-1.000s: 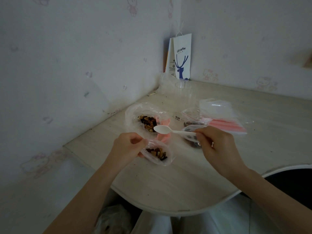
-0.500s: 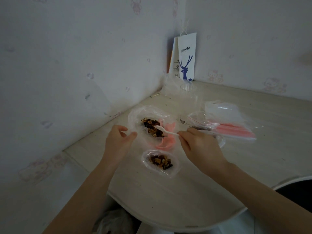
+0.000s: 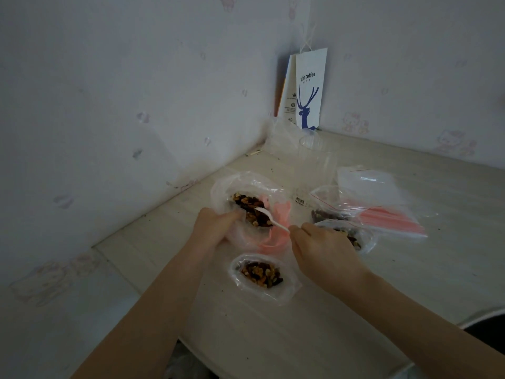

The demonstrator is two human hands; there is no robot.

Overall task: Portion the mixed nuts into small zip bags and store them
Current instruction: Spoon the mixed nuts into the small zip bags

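Nearest on the bench: a small zip bag, mouth open and upward, a heap of mixed nuts inside, touched by neither hand. Just beyond, left hand curled round the near rim of the large nut bag, holding its mouth open. Right hand pinching the handle of a white spoon, bowl down among the nuts in that large bag. Right of it, partly behind the right hand, two more filled small bags; sealed or not, cannot tell. Further right, a flat stack of empty zip bags with red strips. At the back, a clear cup and a paper coffee bag against the wall.

Likely handling: thin film, soft and slippery, no shape of its own; nuts loose, light, apt to roll out. Best taken at the rim or the zip strip, never by the belly; kept mouth-up until pressed closed.
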